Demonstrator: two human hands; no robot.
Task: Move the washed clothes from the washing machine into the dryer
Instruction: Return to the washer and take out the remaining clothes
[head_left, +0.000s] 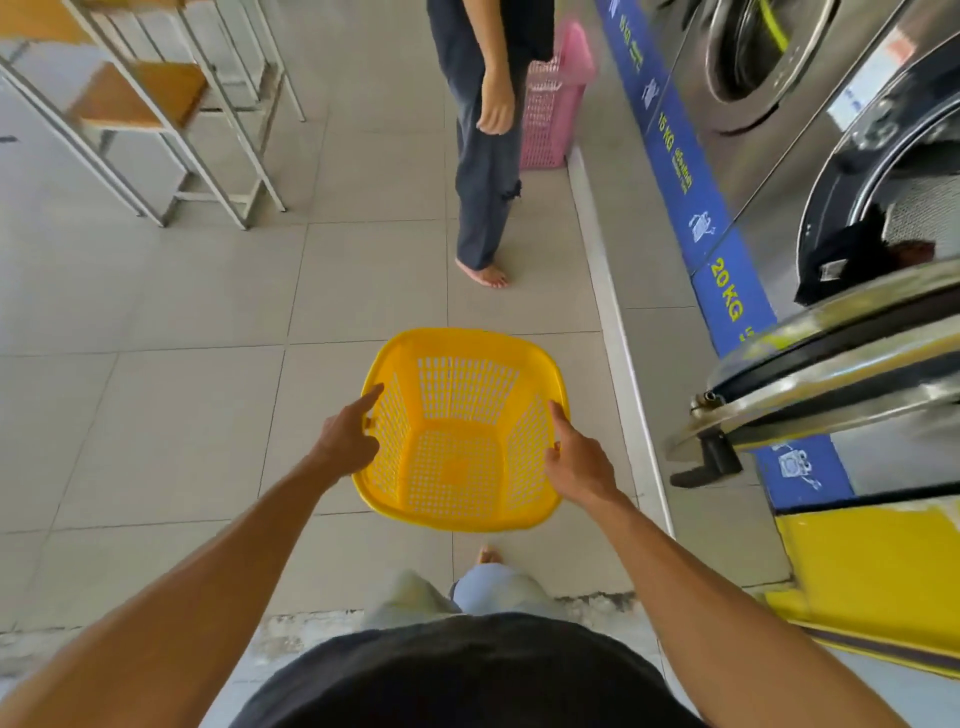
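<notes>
I hold an empty yellow perforated laundry basket (462, 364) in front of me above the tiled floor. My left hand (348, 441) grips its left rim, the index finger stretched along the edge. My right hand (579, 462) grips the right rim. To my right stands a steel washing machine (779, 249) with its round door (821, 379) swung open towards me. Dark washed clothes (841, 260) lie at the drum's mouth, one piece showing a white label.
Another person (488, 156) stands barefoot ahead, beside a pink basket (553, 104) on the floor. More front-loading machines (748, 57) line the right wall on a raised step with a blue band (675, 156). Metal-framed wooden stools (156, 104) stand at the far left.
</notes>
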